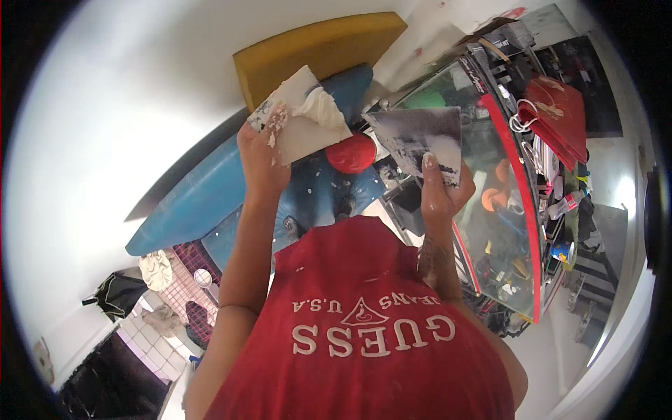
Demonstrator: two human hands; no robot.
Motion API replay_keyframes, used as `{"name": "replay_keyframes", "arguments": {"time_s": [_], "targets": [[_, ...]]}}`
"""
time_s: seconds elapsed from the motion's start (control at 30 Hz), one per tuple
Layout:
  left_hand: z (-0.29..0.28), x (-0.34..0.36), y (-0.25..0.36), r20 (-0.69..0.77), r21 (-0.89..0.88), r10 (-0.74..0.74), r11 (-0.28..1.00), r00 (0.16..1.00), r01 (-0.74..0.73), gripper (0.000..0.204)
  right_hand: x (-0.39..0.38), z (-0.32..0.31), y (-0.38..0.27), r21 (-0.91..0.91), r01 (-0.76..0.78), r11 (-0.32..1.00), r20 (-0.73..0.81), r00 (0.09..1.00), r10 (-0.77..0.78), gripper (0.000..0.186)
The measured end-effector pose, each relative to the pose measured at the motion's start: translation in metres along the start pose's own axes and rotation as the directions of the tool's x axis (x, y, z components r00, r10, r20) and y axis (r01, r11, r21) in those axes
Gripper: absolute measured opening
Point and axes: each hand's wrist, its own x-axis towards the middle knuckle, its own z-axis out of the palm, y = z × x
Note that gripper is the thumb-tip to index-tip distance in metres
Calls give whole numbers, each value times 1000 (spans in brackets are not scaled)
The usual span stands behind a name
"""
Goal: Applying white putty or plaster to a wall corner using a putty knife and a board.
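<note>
White wall (pixel 105 119) fills the left; the blue machine body (pixel 210 189) lies below the hands. The left hand (pixel 260 157) grasps a putty-loaded trowel (pixel 301 115), and the right hand (pixel 442 190) grips a flat scraper blade (pixel 420 140) just right of it. I judge the putty should be scraped off with the blade edge kept flat and steady.

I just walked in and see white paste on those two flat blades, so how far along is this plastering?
Done: little can be judged; the white wall looks smooth, but whether it is fresh work is unclear. In hand: the left hand holds a flat white-smeared trowel blade carrying a lump of white paste; the right hand holds a dark flat scraper blade with thin smears. Left: that lump is not yet spread.
</note>
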Motion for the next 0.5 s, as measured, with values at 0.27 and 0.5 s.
{"name": "replay_keyframes", "arguments": {"time_s": [0.27, 0.5], "targets": [[9, 8, 1, 21, 449, 364, 829, 931, -334, 20, -7, 6, 0, -42, 186, 982, 153, 972, -177, 25], [17, 3, 13, 100, -841, -530, 407, 842, 356, 17, -14, 3, -2, -74, 272, 959, 222, 942, -250, 28]]}}
